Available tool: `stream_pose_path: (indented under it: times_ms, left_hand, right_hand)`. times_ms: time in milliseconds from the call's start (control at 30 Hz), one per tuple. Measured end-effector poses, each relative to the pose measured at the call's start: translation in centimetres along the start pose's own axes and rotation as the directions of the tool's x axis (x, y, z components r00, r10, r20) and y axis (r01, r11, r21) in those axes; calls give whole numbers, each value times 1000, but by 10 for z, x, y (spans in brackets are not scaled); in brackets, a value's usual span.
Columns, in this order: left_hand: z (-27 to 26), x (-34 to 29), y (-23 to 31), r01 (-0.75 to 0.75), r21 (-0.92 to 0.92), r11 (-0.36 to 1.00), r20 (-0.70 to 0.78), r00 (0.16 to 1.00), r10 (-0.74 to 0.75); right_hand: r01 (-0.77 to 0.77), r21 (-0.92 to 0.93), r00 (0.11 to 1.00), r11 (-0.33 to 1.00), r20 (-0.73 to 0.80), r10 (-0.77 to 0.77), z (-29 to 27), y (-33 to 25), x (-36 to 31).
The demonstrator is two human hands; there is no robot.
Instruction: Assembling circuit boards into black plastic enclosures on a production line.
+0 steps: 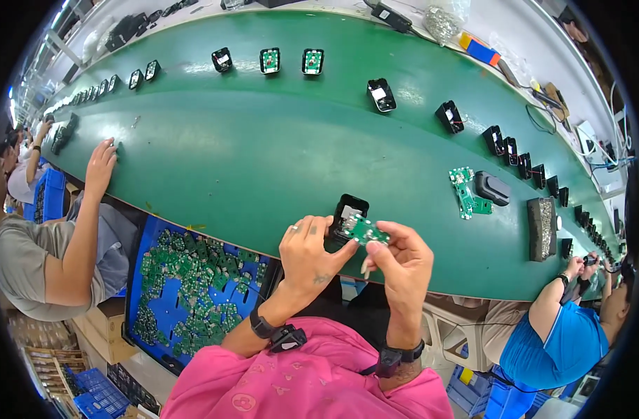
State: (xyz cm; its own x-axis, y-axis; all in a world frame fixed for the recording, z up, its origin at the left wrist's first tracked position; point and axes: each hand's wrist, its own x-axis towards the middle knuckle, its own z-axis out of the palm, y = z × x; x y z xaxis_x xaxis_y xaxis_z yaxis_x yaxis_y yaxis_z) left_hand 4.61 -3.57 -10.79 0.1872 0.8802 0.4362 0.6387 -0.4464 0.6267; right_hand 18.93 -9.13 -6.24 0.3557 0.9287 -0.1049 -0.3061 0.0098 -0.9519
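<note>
At the near edge of the green bench, my left hand (307, 253) is closed on the left side of a black plastic housing (351, 204). The housing's open side faces up, and its thumb reaches to the board's lower left. My right hand (405, 265) pinches a small green circuit board (368, 232) between thumb and fingers. The board is tilted over the housing's lower right and hides part of its inside. A small pale piece sticks out below my right fingers; its kind I cannot make out.
Loose circuit boards (465, 192) and a dark grey casing (493, 188) lie to the right, near a block-like box (541, 230). More black housings (381, 95) line the far belt. A blue tray (167, 276) of boards stands lower left. Co-workers sit on both sides.
</note>
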Motion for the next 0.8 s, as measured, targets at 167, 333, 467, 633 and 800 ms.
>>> stream_pose_path:
  times_ms: [167, 333, 467, 633, 800]
  left_hand:
    - [1, -1, 3, 6, 1, 1000, -9, 1000, -6]
    - [0, 2, 7, 17, -21, 1000, -26, 1000, -18]
    - [1, 3, 2, 2, -50, 999, -49, 999, -4]
    - [1, 4, 2, -35, -57, 998, -66, 997, 31]
    - [-34, 19, 4, 160, -269, 950, 315, 947, -70]
  right_hand:
    - [32, -96, 999, 995, 42, -28, 1, 19, 4]
    - [113, -229, 994, 967, 16, -112, -2, 22, 9]
    - [34, -126, 999, 991, 35, -30, -8, 21, 11]
    - [92, -238, 996, 967, 35, -86, -5, 24, 20]
    - [9, -174, 1000, 985, 22, -6, -3, 23, 23]
